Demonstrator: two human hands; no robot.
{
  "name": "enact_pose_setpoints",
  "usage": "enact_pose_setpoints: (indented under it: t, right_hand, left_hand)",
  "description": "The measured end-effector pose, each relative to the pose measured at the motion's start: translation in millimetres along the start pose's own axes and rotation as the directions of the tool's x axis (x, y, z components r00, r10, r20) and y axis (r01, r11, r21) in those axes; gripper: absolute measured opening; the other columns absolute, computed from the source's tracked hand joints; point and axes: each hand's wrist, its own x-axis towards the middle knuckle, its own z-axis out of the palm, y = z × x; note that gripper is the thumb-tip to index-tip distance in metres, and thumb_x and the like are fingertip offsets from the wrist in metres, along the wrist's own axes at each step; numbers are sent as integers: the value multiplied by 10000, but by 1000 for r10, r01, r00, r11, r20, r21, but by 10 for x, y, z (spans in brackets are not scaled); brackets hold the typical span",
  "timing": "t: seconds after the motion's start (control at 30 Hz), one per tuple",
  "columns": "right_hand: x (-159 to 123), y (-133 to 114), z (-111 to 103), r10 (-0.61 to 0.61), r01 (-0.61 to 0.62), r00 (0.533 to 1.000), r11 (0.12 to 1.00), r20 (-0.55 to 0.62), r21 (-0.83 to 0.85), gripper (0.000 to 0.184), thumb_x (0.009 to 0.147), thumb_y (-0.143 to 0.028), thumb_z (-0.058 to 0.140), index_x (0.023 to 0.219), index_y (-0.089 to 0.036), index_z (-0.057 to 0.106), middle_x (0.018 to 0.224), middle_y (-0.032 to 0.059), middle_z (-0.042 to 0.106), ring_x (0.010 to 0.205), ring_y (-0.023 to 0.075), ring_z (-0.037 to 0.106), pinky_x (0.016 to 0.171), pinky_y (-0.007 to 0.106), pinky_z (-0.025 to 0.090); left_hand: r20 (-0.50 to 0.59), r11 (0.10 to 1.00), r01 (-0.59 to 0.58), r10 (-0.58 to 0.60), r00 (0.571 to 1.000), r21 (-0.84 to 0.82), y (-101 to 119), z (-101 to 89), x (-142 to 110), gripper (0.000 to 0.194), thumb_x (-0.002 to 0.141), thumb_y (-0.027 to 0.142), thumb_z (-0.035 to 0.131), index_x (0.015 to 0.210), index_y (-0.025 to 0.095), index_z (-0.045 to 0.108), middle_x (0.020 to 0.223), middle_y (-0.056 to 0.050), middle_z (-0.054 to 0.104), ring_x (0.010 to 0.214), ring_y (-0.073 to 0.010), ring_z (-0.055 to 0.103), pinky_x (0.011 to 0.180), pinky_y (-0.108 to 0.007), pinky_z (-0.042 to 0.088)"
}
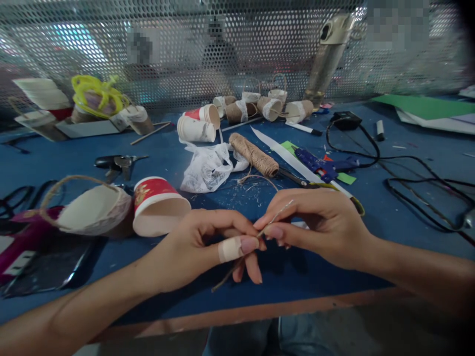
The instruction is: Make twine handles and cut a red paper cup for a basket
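Observation:
Between my two hands runs a short piece of twine (276, 215), close to the table's front edge. My left hand (211, 237) pinches it between thumb and finger, a bandage wrapped round that thumb. My right hand (315, 222) grips the same twine just beside, thumb against forefinger, with one end sticking up past the fingers. The lower end hangs below my left hand. Behind the hands lies a roll of brown twine (254, 154). Left of my left hand are a red paper cup (158, 205) on its side and a lace-trimmed cup with a twine handle (98, 210).
White lace (208, 168) is bunched mid-table. A blue glue gun (322, 163), scissors (297, 179) and a black cable (411, 198) lie to the right. Small wrapped cups (269, 108) and a bottle (328, 59) stand by the perforated metal screen (178, 64). Keys (120, 163) lie left.

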Motion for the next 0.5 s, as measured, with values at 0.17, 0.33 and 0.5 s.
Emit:
enact_pose_setpoints:
  t: [0.17,0.33,0.5]
  right_hand:
    - [-15,-13,32,133,-131,989,991,-63,24,49,912,-219,772,872,-205,795,954,35,790,661,100,681,559,191,583]
    - [-7,-21,45,194,-190,977,980,-92,57,80,900,-228,785,832,-190,770,953,26,784,614,79,658,550,177,579]
    - [11,-7,42,213,-207,973,976,-91,70,54,879,-187,801,829,-203,787,942,9,796,625,69,664,554,155,571]
  left_hand:
    - [-100,994,-26,36,994,102,20,18,18,228,981,341,726,873,142,705,751,-63,803,604,-116,675,592,-188,568]
    - [-200,956,-68,129,971,287,26,31,8,171,969,293,737,848,174,719,743,-8,803,590,-91,668,578,-146,542]
    - [-237,875,-108,244,940,471,17,46,-28,85,947,243,753,867,215,749,725,43,782,559,-74,665,547,-126,517]
